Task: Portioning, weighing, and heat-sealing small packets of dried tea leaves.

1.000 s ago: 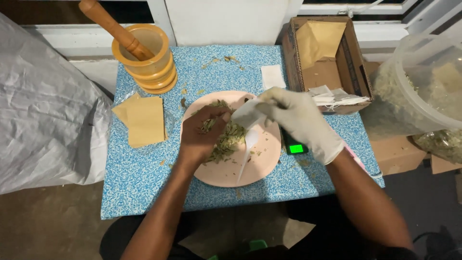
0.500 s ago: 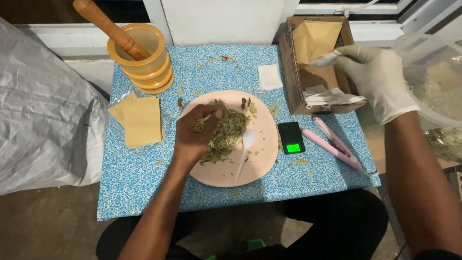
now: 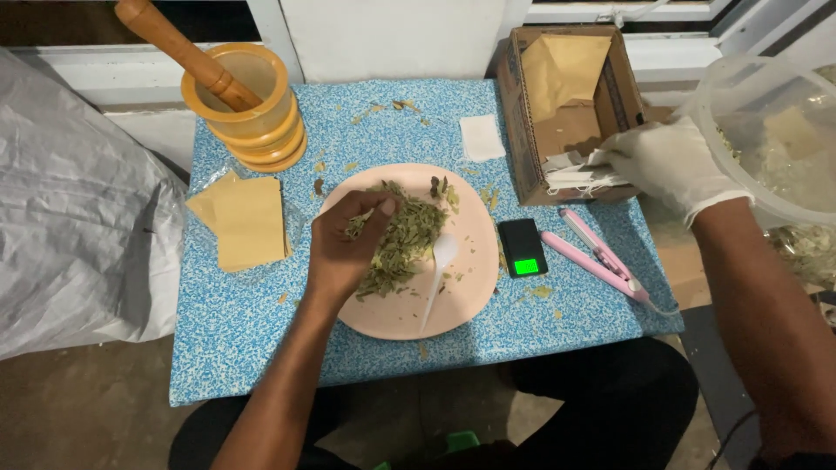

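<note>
Blue table; left hand in leaves

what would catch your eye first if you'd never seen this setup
Probably the pink plate in the middle of the blue speckled table, heaped with dried green leaves that the bare left hand is picking at. Next, the white-gloved right hand at the cardboard box, and the yellow mortar at back left.

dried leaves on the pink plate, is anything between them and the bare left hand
Nothing visible. The left hand already rests on the dried leaves heaped on the pink plate. The white spoon lies beside the heap, off to the side, not between them.
</note>
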